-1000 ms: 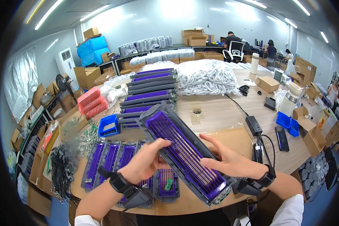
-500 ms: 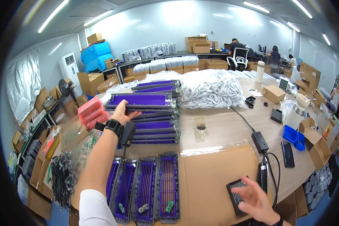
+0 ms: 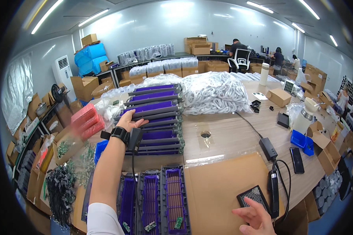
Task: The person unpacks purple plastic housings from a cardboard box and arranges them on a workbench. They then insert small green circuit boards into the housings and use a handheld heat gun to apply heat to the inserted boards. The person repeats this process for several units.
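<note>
My left hand point(image 3: 128, 122) is open, thumb and fingers spread, at the left end of a stack of purple-and-grey slatted housings point(image 3: 153, 106); it touches the bars there. My right hand point(image 3: 257, 219) hovers at the lower right with its fingers apart and nothing in them. Just beyond it lies a black tray with a grid of small pieces point(image 3: 254, 197), beside a black handheld electric screwdriver point(image 3: 273, 190). Several open purple housings point(image 3: 150, 196) lie in a row in front of me. Small green circuit boards point(image 3: 178, 222) sit in their near ends.
A cardboard sheet point(image 3: 219, 188) covers the near table. Bundled white cables point(image 3: 215, 94) lie behind. To the right are a power adapter point(image 3: 268, 149), a phone point(image 3: 297, 159) and a blue bin point(image 3: 302, 143). Black-wired parts point(image 3: 60, 186) and pink packs point(image 3: 87, 121) are at the left.
The housing that my left hand held tilted up now lies flat on the stack, and the fingers have spread. My right hand has moved slightly down and left. The view has shifted a little.
</note>
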`<move>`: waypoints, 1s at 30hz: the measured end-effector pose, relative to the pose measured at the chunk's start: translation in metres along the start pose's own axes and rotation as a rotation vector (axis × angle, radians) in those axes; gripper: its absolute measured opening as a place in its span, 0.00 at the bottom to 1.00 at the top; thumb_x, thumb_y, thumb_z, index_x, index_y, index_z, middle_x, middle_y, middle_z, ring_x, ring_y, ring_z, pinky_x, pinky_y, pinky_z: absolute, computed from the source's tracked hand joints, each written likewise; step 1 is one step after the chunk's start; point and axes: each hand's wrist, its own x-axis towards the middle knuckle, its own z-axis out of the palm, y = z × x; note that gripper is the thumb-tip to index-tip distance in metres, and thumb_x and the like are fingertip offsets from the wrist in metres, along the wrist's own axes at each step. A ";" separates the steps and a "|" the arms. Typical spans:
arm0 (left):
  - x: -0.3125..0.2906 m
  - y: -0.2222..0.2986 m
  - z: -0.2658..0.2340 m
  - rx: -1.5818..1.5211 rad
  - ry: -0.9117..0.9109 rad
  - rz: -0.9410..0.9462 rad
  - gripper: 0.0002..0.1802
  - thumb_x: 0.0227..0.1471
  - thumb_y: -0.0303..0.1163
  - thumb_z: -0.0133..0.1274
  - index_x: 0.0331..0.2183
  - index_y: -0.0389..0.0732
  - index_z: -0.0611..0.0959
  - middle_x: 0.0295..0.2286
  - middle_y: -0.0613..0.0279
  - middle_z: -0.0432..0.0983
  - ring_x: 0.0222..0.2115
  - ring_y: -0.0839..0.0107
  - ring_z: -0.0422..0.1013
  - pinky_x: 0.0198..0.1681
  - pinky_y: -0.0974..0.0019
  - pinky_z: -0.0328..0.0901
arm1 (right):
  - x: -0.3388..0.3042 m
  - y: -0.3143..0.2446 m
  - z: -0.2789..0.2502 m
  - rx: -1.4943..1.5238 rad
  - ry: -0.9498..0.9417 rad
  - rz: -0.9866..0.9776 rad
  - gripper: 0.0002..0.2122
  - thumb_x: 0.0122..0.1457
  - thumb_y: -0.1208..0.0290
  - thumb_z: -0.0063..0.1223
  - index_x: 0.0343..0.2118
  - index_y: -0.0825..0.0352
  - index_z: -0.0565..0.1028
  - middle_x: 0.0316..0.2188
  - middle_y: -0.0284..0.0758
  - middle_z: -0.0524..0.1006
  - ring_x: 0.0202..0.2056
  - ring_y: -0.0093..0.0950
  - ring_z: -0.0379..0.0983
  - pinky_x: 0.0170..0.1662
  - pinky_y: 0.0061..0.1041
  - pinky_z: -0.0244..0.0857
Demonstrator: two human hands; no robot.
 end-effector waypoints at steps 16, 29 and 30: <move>-0.375 0.069 -0.025 0.074 -0.599 0.252 0.28 0.66 0.32 0.31 0.63 0.35 0.49 0.65 0.53 0.41 0.66 0.71 0.43 0.69 0.64 0.45 | 0.007 0.064 0.092 -0.906 -0.378 -0.263 0.32 0.53 0.71 0.60 0.61 0.65 0.60 0.61 0.57 0.51 0.59 0.61 0.51 0.57 0.58 0.53; -0.420 -0.032 -0.264 1.726 0.252 0.656 0.29 0.48 0.35 0.62 0.52 0.40 0.75 0.53 0.50 0.68 0.57 0.53 0.62 0.59 0.54 0.56 | 0.022 0.096 0.150 -1.137 -0.309 -0.385 0.30 0.47 0.69 0.66 0.57 0.51 0.69 0.64 0.45 0.53 0.63 0.58 0.44 0.53 0.72 0.47; -0.412 -0.045 -0.275 1.799 0.257 0.615 0.30 0.48 0.38 0.62 0.52 0.44 0.75 0.56 0.48 0.64 0.60 0.46 0.54 0.62 0.50 0.50 | 0.024 0.095 0.153 -1.158 -0.327 -0.389 0.30 0.47 0.67 0.66 0.56 0.49 0.70 0.64 0.44 0.53 0.63 0.59 0.44 0.53 0.73 0.46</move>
